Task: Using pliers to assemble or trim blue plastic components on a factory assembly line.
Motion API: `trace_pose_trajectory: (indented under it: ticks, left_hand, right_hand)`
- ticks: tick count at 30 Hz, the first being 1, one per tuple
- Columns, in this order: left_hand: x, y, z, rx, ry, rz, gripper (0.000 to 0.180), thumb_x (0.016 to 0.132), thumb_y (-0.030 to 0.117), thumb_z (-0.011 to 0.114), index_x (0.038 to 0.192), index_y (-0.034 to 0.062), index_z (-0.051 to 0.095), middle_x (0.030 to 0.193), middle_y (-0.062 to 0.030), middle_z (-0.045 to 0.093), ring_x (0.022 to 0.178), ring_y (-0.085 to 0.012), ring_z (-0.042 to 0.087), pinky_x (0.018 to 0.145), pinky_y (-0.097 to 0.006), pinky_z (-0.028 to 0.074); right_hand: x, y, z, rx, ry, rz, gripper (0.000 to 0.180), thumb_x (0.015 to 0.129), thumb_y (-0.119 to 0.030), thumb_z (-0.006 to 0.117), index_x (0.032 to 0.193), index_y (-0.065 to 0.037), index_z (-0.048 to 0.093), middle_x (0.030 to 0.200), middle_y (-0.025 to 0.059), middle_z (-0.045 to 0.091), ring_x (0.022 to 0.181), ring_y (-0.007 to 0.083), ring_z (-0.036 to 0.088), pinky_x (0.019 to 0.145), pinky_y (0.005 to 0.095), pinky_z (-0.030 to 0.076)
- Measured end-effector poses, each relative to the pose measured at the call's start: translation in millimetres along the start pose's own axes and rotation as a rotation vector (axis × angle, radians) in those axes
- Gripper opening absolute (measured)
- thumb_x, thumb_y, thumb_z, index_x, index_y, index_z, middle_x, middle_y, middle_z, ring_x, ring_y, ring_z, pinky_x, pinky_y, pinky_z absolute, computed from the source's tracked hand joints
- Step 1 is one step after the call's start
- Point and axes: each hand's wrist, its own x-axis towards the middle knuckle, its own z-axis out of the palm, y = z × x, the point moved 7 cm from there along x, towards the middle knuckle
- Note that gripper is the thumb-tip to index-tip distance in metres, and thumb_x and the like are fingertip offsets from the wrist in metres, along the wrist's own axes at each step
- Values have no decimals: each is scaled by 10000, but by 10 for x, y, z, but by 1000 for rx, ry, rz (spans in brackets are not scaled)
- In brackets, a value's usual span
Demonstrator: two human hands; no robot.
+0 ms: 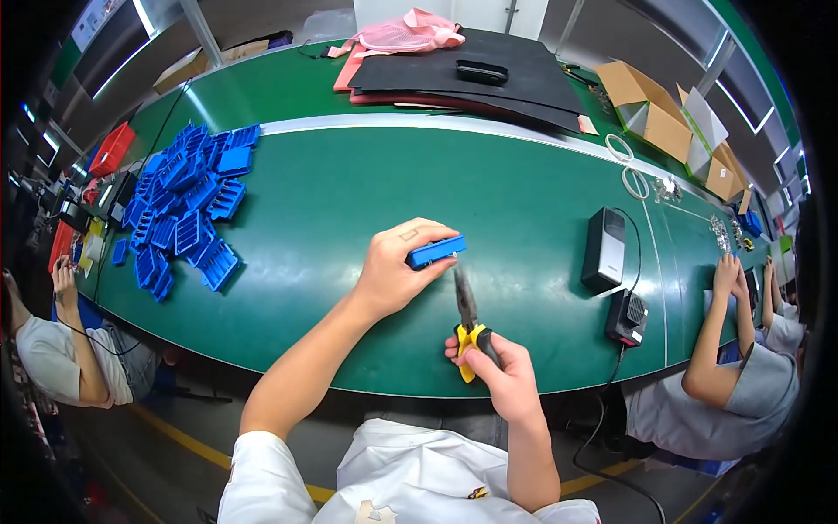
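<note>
My left hand (397, 269) is closed on a blue plastic housing (436, 251), held up above the green tabletop with one long side facing me. In my right hand (499, 371) is a pair of needle-nose pliers (468, 319) with yellow and black handles. The jaws point away from me, and their tips are at or just short of the housing's near right corner; I cannot tell whether they touch it. A small shiny bit shows at that corner. To the left lies a heap of similar slotted blue housings (188, 203).
Toward the right stand a grey and black box-shaped device (605, 249) and a black adapter (627, 318) with a cable. Black sheets (471, 74) and a pink mesh bag (406, 33) lie at the back, near open cardboard boxes (644, 103). People sit at both sides.
</note>
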Motion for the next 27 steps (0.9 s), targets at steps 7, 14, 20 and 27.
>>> trace_pose_trajectory:
  ticks: [7,14,20,27]
  left_hand:
    - [37,17,-95,90,48,42,259,661,29,769,906,45,688,869,-85,680,822,-225,640,774,-336,498]
    - [9,116,-90,389,-64,83,374,630,-10,751,981,79,658,848,-87,620,781,-245,599,767,-399,475]
    - [20,141,-146,428,-72,85,422,586,-99,670,974,60,635,855,-112,551,796,-299,592,763,-389,506]
    - [55,114,-284,188,100,127,392,595,-104,641,951,60,623,836,-84,543,775,-246,575,669,-334,494]
  right_hand:
    - [-50,-21,-60,-3,51,-43,163,886,-56,546,968,74,601,1028,158,628,920,215,616,839,348,501]
    - [-10,92,-153,243,55,-55,190,900,-91,503,892,79,588,1056,185,580,929,251,602,859,389,499]
    - [-4,105,-155,296,17,-83,139,908,-60,540,912,50,624,1052,152,611,931,221,620,858,350,496]
    - [8,22,-78,75,50,-126,115,894,-43,564,902,44,639,1022,120,622,922,175,608,841,306,482]
